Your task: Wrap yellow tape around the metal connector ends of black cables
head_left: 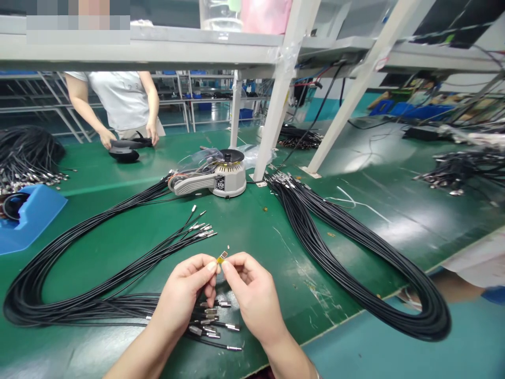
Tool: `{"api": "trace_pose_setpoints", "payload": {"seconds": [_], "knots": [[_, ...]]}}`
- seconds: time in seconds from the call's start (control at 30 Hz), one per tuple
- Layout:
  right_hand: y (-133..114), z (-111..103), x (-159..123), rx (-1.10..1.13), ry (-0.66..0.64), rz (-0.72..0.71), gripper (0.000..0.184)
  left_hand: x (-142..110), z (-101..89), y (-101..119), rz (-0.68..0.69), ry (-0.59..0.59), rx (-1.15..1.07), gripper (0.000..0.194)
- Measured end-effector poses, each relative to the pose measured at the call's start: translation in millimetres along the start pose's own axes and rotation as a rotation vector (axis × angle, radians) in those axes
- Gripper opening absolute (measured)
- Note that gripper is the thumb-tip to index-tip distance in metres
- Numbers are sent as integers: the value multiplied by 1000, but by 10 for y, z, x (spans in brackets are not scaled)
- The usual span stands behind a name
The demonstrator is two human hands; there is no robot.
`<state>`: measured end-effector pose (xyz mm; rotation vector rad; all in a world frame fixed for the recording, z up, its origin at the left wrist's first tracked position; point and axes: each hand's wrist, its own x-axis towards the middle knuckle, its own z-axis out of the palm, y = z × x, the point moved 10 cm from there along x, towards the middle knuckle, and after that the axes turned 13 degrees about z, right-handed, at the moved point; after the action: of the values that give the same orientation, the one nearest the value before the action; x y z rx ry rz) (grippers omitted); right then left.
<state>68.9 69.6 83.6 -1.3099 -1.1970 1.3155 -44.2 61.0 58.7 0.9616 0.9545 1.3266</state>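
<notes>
The left hand (pixel 181 292) and right hand (pixel 252 295) meet low over the near edge of the green desk (pixel 256 242), fingers curled and drawn in. Their fingertips are pressed together in a tight pinch on a tiny terminal (pixel 221 257), a flat sliver of brass-yellow and pale metal standing up between them. Which fingertips bear it most, I can't tell from here.

Just below the hands, black cables (pixel 98 297) spread in a fan, their smooth, round jackets ending in slim, shiny metal tips. The same long loop sweeps left across the desk and returns in a second spray of tips, just above and left of the pinch. Off to the right, a thick cable bundle (pixel 347 247) lies in a long, narrow loop, well apart from the hands.

Toward the far side stands a round, ribbed grey tape dispenser (pixel 231 179) with a black top, a crumpled clear plastic bag (pixel 201 160) just behind it. A blue plastic tray (pixel 29 218) sits at the left edge. Beyond the far edge, a co-worker (pixel 122 100) in a white T-shirt has both hands on a curved black object (pixel 125 150).
</notes>
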Motion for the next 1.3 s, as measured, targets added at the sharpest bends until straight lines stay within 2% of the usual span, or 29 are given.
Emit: {"api": "trace_pose_setpoints", "payload": {"seconds": [0.2, 0.3, 0.47, 0.7, 0.8, 0.93, 1.03, 1.17, 1.3], "knots": [[-40, 30, 15, 21, -64, -29, 16, 3, 105, -27, -58, -144, -128, 23], [-70, 52, 8, 20, -119, -73, 13, 1, 164, -48, -97, -243, -189, 22], [-78, 64, -1, 71, -221, -126, 7, -59, 260, -72, -193, -344, -238, 25], [-234, 138, -76, -12, -405, -302, 13, -214, 371, -171, -337, -501, -249, 30], [-228, 47, -24, -29, -415, -272, 12, -177, 336, -121, -250, -471, -78, 31], [-161, -123, 53, -27, -429, -122, 12, -89, 224, 105, -7, -308, 412, 25], [-138, -230, 67, -112, -351, -51, 12, -104, 262, 215, 101, -282, 652, 22], [-114, -245, 40, -181, -282, -12, 15, -110, 337, 236, 152, -303, 721, 18], [-92, -237, 1, -193, -287, 0, 16, -75, 363, 189, 102, -286, 663, 18]]}}
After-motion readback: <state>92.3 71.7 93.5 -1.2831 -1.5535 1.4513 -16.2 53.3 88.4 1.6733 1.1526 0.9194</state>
